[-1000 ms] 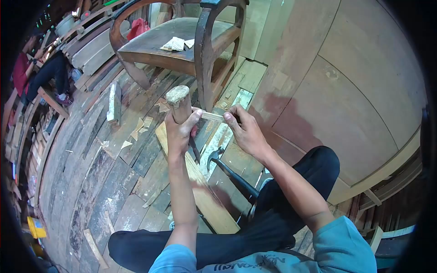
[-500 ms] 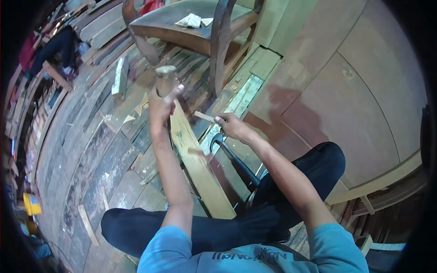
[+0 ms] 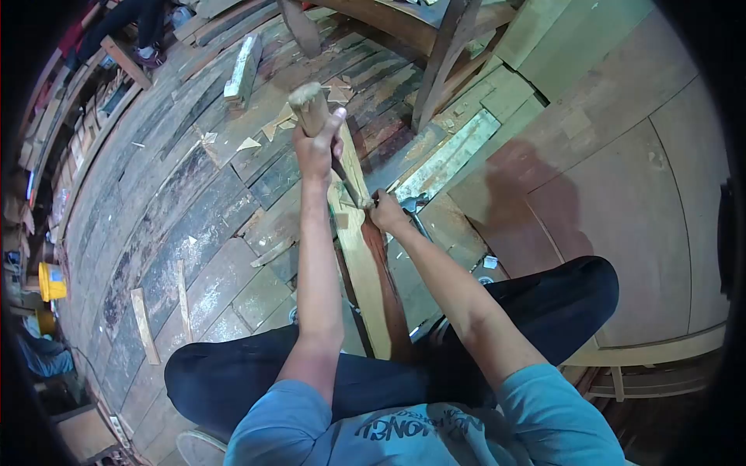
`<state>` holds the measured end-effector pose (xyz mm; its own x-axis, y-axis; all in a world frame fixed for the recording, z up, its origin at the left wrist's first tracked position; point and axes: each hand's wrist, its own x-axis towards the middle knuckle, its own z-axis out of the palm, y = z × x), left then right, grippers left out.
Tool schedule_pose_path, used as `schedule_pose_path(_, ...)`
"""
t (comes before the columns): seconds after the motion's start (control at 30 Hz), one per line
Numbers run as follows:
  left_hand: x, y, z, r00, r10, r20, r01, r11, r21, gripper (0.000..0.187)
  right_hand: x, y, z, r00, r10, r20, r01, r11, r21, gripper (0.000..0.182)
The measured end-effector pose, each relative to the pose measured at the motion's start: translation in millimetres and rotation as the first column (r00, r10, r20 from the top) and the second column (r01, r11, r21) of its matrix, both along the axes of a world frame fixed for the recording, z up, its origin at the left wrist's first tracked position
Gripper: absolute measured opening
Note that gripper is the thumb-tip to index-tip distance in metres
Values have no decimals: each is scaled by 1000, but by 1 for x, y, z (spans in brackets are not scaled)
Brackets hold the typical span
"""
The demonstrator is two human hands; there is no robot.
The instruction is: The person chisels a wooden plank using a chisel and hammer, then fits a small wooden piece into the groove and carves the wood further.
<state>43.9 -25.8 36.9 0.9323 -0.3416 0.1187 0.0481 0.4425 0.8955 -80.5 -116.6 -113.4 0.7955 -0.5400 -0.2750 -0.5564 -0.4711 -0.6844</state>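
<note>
Left hand: clenched round a pale wooden-handled metal chisel, upper centre.
Right hand: beside the chisel's tip, centre; finger grasp I cannot tell.
Long yellow wooden board: down my frame's centre.

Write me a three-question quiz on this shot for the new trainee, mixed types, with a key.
1. Which hand grips the chisel?
2. True or false: the chisel's blade points away from the plank.
3. Choose one. Where is the right hand?
(a) On the chair
(b) At the plank, by the chisel's lower end
(c) On the bucket

Key
1. The left hand.
2. False; it points down toward the plank.
3. b
</note>
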Motion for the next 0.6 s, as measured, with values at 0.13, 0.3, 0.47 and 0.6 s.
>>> schedule_pose_path(0.13,-5,-10,-34,995,-57,78,67,989,-130,22,-10,-5,-10,1000,-2,24,3,1000,-8,28)
schedule_pose_path(0.3,-6,-13,-54,986,-111,125,123,988,-91,21,-17,-6,-9,999,-29,28,27,998,56,31)
schedule_pose_path(0.47,-14,-17,-54,985,-87,149,90,996,-14,21,-15,-10,-20,994,-23,103,17,999,52,24)
schedule_pose_path(0.6,-12,-15,-62,985,-67,158,66,998,11,20,-15,-12,-12,981,19,192,-22,1000,12,17)
